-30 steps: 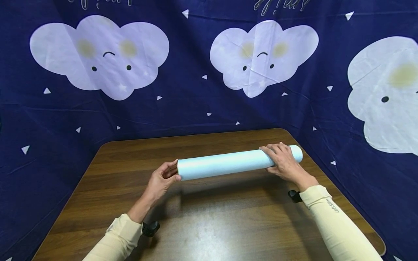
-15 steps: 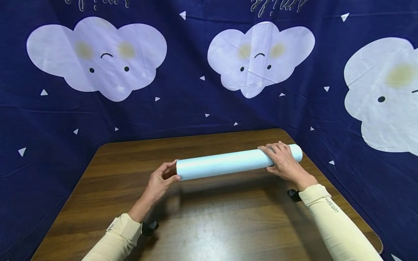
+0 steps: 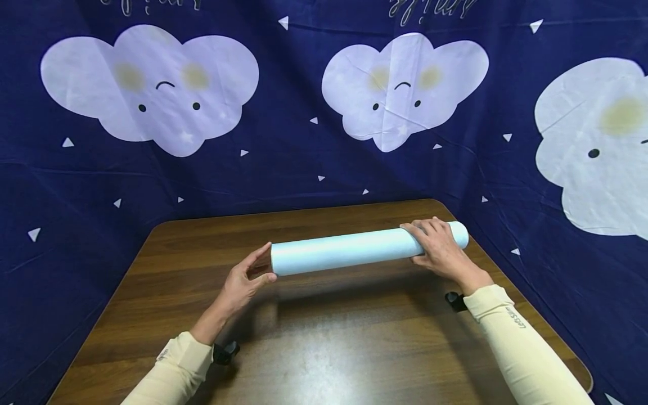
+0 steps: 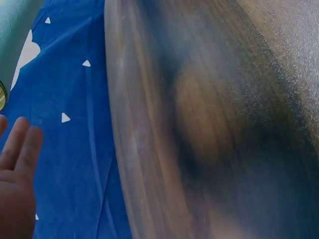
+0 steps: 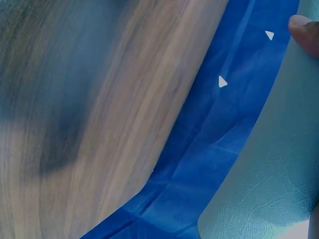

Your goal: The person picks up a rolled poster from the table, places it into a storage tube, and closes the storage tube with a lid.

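Note:
A long light blue roll point(image 3: 339, 251) is held above the table, its right end a little farther from me. My right hand point(image 3: 442, 250) grips it near that end, fingers over the top and thumb below. Fine creases mark its surface in the right wrist view, where my thumb point(image 5: 305, 35) lies against it. At the roll's left end, my left hand point(image 3: 242, 286) has its fingers stretched out, fingertips by the upper edge and thumb by the lower. In the left wrist view, straight fingers point(image 4: 22, 152) show just apart from the roll's yellowish end point(image 4: 3, 94).
The brown wooden table point(image 3: 324, 320) has rounded corners and carries the roll's shadow. Behind it and to the right hangs a dark blue curtain point(image 3: 291, 79) with pale clouds and small triangles. A black wrist camera point(image 3: 226, 352) sits under the left wrist.
My left fingers have straightened and loosened at the roll's end, and that hand has shifted slightly left. The roll has risen a little; my right hand keeps its grip.

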Action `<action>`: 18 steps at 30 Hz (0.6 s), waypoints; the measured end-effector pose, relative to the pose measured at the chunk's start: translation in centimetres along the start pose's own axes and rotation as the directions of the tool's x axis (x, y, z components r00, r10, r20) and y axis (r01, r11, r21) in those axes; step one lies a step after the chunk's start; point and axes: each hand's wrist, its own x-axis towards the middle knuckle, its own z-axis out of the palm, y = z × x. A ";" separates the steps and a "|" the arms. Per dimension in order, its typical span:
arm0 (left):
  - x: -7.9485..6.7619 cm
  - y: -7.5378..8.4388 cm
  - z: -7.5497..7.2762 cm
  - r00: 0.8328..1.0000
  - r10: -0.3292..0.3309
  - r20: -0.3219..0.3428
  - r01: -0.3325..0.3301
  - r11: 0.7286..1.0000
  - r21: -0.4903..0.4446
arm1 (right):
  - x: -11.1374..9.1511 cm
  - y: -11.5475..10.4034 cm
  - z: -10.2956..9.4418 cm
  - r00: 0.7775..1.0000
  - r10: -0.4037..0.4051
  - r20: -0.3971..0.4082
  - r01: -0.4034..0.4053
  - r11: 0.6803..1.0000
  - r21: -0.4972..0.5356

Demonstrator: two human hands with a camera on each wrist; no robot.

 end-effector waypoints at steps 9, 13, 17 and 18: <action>-0.3 1.8 -0.8 0.975 0.218 -0.047 -0.179 0.893 0.414 | 0.0 -0.9 0.6 1.000 0.007 -0.011 -0.007 1.000 0.014; -0.4 2.3 -0.8 0.922 0.387 -0.002 -0.308 0.738 0.601 | 0.3 -1.7 0.9 1.000 0.011 -0.002 -0.011 1.000 0.016; -0.5 2.4 -0.5 0.884 0.463 0.071 -0.348 0.547 0.762 | 0.6 -2.8 1.3 1.000 0.018 0.013 -0.018 1.000 0.016; -0.6 2.3 -0.4 0.880 0.467 0.088 -0.344 0.498 0.796 | 0.7 -3.1 1.5 1.000 0.021 0.019 -0.022 1.000 0.014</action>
